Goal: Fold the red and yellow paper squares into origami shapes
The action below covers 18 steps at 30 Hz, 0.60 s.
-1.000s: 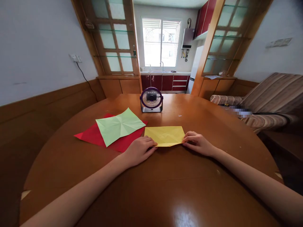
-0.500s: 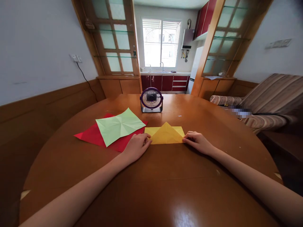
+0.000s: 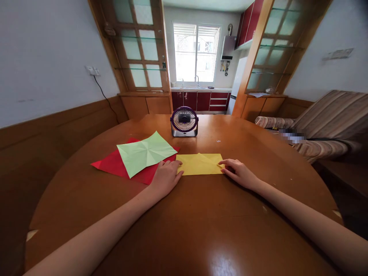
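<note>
A folded sheet of yellow paper [image 3: 199, 165] lies on the table in front of me as a long rectangle, a small tip rising over its far edge. My left hand [image 3: 167, 172] rests at its left end, fingertips on the paper and thumb apart from the index finger. At the opposite end, my right hand [image 3: 239, 172] touches the paper with its index finger, the thumb spread by the near corner. A small fold or lifted edge shows beside the right fingertips. Left of the yellow paper, a creased light green sheet [image 3: 147, 151] lies over a red sheet [image 3: 110, 165], which my left hand partly covers.
A small purple desk fan [image 3: 184, 120] stands on the round wooden table [image 3: 184, 230] beyond the paper. Past the table are a kitchen window [image 3: 196, 53] and red cabinets [image 3: 189, 100]. A striped armchair [image 3: 330, 119] is on the right.
The triangular flap on the yellow paper's near face no longer shows; a plain rectangular face is up. Both hands stay at the ends, with finger and thumb further apart.
</note>
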{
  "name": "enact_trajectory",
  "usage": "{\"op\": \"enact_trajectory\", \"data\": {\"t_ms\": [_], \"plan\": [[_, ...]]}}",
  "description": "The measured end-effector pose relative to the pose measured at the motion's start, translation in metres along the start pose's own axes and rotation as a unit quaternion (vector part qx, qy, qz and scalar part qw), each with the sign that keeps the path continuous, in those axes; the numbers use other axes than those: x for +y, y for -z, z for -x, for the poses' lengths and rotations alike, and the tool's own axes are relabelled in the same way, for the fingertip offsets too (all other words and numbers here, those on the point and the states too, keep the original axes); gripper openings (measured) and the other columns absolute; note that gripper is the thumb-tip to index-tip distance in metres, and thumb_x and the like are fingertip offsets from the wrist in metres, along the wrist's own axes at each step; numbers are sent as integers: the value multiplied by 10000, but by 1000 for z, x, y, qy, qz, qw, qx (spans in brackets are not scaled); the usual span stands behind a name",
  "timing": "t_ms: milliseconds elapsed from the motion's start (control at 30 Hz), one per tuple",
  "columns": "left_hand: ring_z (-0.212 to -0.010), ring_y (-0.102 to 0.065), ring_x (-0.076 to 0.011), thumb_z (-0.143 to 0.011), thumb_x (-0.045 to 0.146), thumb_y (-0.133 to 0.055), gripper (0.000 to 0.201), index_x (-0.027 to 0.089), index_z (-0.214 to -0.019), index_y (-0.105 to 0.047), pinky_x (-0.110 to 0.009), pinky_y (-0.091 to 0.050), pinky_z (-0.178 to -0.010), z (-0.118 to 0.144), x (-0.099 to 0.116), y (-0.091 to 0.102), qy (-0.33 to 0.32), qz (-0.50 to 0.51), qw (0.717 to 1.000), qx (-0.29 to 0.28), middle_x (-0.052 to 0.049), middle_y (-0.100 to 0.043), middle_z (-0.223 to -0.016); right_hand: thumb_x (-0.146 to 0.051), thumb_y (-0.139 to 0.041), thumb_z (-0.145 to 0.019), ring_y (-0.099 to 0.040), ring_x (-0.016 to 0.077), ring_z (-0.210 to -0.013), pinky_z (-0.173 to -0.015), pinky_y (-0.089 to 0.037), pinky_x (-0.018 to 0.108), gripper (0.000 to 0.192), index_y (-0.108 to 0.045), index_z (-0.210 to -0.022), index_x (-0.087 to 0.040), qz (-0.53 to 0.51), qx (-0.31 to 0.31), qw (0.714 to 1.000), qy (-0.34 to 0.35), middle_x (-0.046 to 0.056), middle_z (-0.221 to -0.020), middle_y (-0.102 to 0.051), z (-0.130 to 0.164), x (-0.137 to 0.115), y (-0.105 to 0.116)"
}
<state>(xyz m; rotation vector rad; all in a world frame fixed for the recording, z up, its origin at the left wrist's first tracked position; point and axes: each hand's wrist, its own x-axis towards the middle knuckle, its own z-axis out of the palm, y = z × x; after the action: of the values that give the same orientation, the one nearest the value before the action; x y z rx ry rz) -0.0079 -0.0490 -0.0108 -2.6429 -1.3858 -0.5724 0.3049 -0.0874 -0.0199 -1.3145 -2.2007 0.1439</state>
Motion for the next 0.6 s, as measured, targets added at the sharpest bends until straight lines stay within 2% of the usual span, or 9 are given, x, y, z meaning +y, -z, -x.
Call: {"op": "enact_trajectory", "data": {"t_ms": [167, 333, 467, 600], "plan": [[-981, -595, -267, -908, 269, -499, 223, 163, -1076, -601, -411, -428, -853, -1, 2, -1, -25, -29, 999, 9, -108, -656, -1034, -340, -428, -980, -583, 172, -769, -772, -479, 338, 304, -674, -1100, -208, 17, -7, 999, 28, 64, -846, -607, 0, 1, -1], [-1173, -528, -277, -905, 214, -500, 255, 174, -1124, -622, -450, -409, -988, -12, 18, -9, -79, 10, 997, 14, -136, -595, -1238, -347, -429, -977, -563, 173, -731, -710, -486, 330, 329, -702, -1094, -203, 11, -11, 999, 33, 67, -811, -583, 0, 5, -2], [-1261, -484, -277, -948, 235, -432, 305, 174, -1178, -622, -485, -352, -1075, -27, 36, -24, -105, 33, 994, -11, -142, -543, -1356, -347, -449, -971, -561, 178, -735, -699, -482, 326, 319, -717, -1077, -210, 8, -4, 999, 43, 64, -790, -580, -1, 6, -3], [-1334, -435, -250, -972, 231, -355, 394, 126, -1301, -544, -439, -309, -1129, -41, 49, -36, -103, 39, 993, -51, -154, -491, -1419, -338, -455, -969, -565, 181, -756, -715, -480, 328, 313, -716, -1083, -208, 17, -10, 999, 43, 67, -805, -584, -2, 7, -4]]}}
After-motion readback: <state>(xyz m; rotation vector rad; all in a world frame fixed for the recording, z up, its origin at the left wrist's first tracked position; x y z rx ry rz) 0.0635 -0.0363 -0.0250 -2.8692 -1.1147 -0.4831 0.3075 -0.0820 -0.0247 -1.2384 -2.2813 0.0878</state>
